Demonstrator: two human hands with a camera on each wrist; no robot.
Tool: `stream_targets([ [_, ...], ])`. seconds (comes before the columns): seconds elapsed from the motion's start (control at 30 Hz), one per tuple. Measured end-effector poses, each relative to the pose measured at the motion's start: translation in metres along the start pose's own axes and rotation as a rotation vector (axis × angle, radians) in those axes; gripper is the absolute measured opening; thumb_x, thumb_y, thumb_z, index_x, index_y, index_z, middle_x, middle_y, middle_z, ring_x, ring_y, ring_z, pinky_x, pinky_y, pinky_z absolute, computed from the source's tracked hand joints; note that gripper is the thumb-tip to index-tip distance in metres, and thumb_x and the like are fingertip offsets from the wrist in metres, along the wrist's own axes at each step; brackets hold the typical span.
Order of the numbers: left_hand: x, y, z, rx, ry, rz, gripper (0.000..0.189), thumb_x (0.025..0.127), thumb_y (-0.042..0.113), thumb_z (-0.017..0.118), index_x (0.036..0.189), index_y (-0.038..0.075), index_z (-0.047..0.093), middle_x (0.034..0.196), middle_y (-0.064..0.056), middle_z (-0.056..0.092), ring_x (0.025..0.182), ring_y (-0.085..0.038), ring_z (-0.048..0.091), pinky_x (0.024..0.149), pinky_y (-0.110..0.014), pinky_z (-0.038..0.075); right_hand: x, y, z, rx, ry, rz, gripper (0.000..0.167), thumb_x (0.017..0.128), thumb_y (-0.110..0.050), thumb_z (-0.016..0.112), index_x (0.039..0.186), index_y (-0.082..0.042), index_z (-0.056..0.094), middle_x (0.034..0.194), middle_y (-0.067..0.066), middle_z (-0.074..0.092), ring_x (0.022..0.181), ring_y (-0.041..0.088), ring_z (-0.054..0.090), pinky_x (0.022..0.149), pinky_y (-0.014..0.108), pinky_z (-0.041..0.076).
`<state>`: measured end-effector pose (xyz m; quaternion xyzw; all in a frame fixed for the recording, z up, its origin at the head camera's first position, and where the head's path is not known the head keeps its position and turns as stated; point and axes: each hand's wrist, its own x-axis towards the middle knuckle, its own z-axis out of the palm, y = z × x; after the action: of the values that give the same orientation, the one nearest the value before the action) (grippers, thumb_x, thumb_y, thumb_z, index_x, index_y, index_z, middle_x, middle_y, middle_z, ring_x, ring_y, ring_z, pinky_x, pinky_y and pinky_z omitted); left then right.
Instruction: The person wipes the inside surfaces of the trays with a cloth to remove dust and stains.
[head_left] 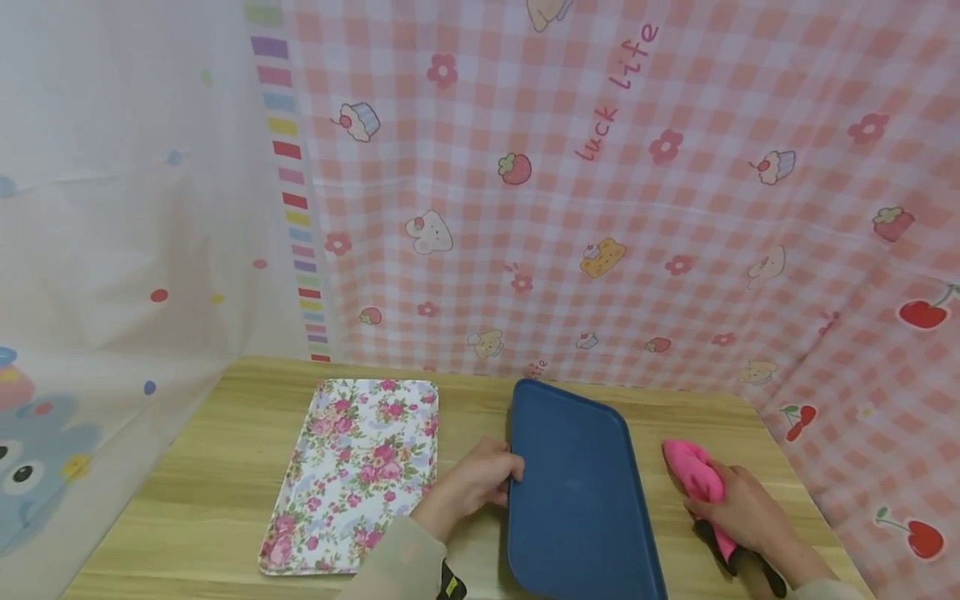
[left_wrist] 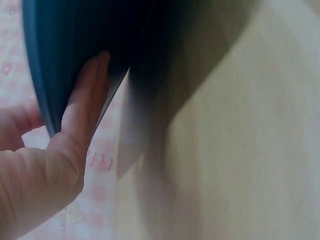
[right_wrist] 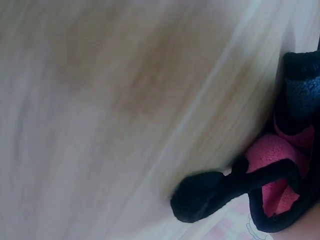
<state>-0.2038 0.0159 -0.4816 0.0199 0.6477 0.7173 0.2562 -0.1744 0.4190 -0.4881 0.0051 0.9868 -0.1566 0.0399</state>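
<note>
My left hand [head_left: 480, 477] grips the left long edge of a dark blue rectangular tray [head_left: 577, 492]. In the left wrist view, fingers [left_wrist: 80, 105] lie along one face of the tray [left_wrist: 55, 45], the thumb round on the other. That edge is raised, and a gap with shadow shows over the table. On the right, my right hand [head_left: 750, 508] holds a bright pink soft fabric item [head_left: 692, 468] with black trim, low over the table. The right wrist view shows its pink fleece [right_wrist: 270, 151], black straps [right_wrist: 200, 195] and a grey-blue fleece patch; its exact kind I cannot tell.
A white tray with pink roses [head_left: 367, 475] lies flat on the wooden table [head_left: 202, 467], left of the blue one. Pink checked cloth [head_left: 480, 200] hangs behind and at the right; a pale patterned sheet [head_left: 150, 233] hangs at the left.
</note>
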Motion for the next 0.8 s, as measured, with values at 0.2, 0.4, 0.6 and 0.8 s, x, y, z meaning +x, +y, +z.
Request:
stream_targets([
  [0.2, 0.001, -0.005, 0.011, -0.137, -0.012, 0.005, 0.058, 0.067, -0.008, 0.047, 0.125, -0.013, 0.044, 0.103, -0.017, 0.061, 0.083, -0.023, 0.065, 0.071, -0.037, 0.059, 0.001, 0.002, 0.002, 0.005, 0.012, -0.001, 0.1, 0.084, -0.054, 0.08, 0.142, 0.02, 0.045, 0.127, 0.043, 0.054, 0.112, 0.054, 0.059, 0.091, 0.067, 0.05],
  [0.4, 0.001, -0.009, 0.015, -0.196, -0.037, 0.014, 0.064, 0.062, -0.011, 0.044, 0.126, -0.013, 0.046, 0.102, -0.015, 0.06, 0.082, -0.023, 0.063, 0.065, -0.033, 0.056, 0.001, 0.003, 0.002, 0.017, -0.003, 0.013, 0.103, 0.084, -0.056, 0.079, 0.143, 0.02, 0.045, 0.127, 0.042, 0.054, 0.113, 0.052, 0.059, 0.091, 0.067, 0.05],
  [0.6, 0.004, -0.014, 0.016, -0.3, -0.118, 0.013, 0.055, 0.062, -0.011, 0.041, 0.114, -0.002, 0.056, 0.092, -0.008, 0.065, 0.076, -0.018, 0.065, 0.062, -0.031, 0.056, 0.0, 0.002, 0.003, 0.033, 0.012, 0.016, 0.1, 0.084, -0.052, 0.081, 0.144, 0.019, 0.045, 0.127, 0.042, 0.055, 0.112, 0.052, 0.06, 0.091, 0.068, 0.05],
  [0.8, 0.005, -0.017, 0.016, -0.298, -0.096, 0.015, 0.061, 0.063, -0.011, 0.041, 0.121, -0.004, 0.057, 0.096, -0.008, 0.068, 0.079, -0.017, 0.067, 0.067, -0.03, 0.058, 0.0, 0.001, 0.004, 0.066, 0.073, -0.018, 0.08, 0.088, -0.033, 0.08, 0.142, 0.018, 0.049, 0.124, 0.038, 0.064, 0.108, 0.048, 0.066, 0.09, 0.066, 0.052],
])
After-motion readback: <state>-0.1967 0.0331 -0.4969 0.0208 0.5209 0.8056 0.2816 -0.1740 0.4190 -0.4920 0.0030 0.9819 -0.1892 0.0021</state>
